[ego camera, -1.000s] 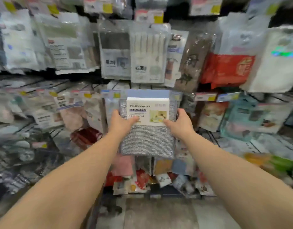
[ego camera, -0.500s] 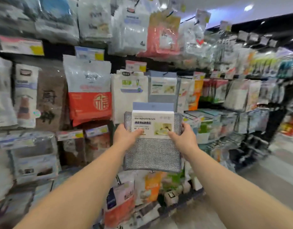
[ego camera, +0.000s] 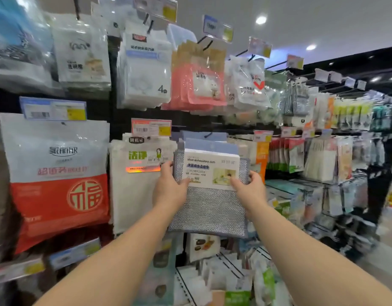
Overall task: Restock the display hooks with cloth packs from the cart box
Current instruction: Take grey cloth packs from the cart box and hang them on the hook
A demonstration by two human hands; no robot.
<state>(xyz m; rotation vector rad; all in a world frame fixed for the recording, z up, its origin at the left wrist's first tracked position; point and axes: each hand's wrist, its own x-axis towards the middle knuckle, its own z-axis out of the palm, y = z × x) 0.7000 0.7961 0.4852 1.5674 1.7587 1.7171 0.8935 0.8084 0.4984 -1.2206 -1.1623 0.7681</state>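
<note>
1. Straight ahead at chest height, I have the silver dishwashing cloth pack (ego camera: 209, 191) held up flat against the display, its label facing me and its long axis upright.
2. My left hand (ego camera: 169, 191) pinches the pack's left edge, thumb on the label front and the other fingers (ego camera: 168, 165) wrapped behind.
3. My right hand (ego camera: 251, 191) grips the right edge the same way, so both hands are clamped on it and neither is free.
4. Just behind and above the pack hang matching blue-headed packs (ego camera: 204, 138) on a display hook (ego camera: 207, 135); that hook lies up and slightly left of my fingers.
5. Both hands look equally near, so I judge the next move is a short lift to bring the pack's blue header up to the hook tip; the hang hole is too faint to tell.
6. Beside it on the left hangs a white cloth pack (ego camera: 135, 184).
</note>
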